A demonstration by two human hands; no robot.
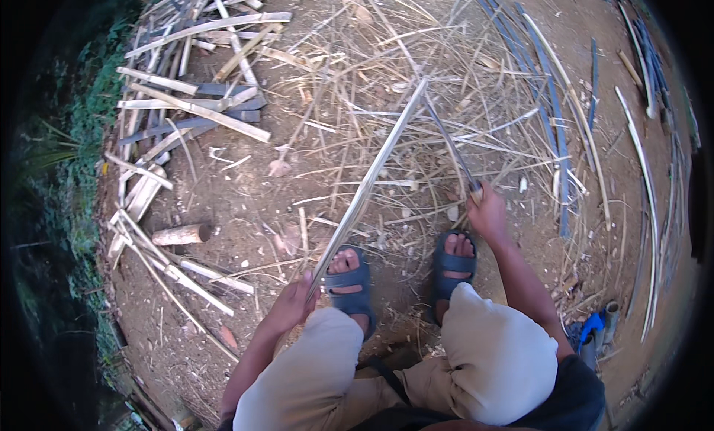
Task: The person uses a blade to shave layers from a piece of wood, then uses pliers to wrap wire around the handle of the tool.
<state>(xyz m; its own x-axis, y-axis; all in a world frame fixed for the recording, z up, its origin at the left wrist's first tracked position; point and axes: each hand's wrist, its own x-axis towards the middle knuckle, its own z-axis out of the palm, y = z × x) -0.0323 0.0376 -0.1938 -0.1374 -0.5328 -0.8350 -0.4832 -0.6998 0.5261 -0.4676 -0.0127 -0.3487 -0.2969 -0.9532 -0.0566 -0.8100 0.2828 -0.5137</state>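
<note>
- Near the bottom of my view, the left hand point(291, 306) is closed around the near end of a long pale bamboo strip point(370, 182), fingers clamped on it just left of the left foot.
- From that grip the bamboo strip runs up and to the right, away from me, and its far tip ends among the loose shavings point(387, 126) at mid-scene.
- On the right, I see the right hand point(487, 214) wrapped tight on the handle of a long knife point(450, 147); the thin dark blade slants up and left from the fist toward the far end of the strip.
- Blade and strip come close together near the strip's far tip; I cannot tell whether they touch.
- Both feet sit in dark blue sandals point(351, 284) on bare brown ground point(245, 208), the strip passing just beside the left one.
- Far left lies a heap of split bamboo slats point(193, 107), some pale, some grey.
- Closer on the left, a short round log piece point(181, 235) lies on the dirt, apart from the slats around it.
- Far right, long curved dark and pale strips point(554, 111) lie fanned along the ground.
- Near right, beside my knee, a blue object point(593, 325) and a short tube section point(610, 316) sit together; too small to tell what they are.
</note>
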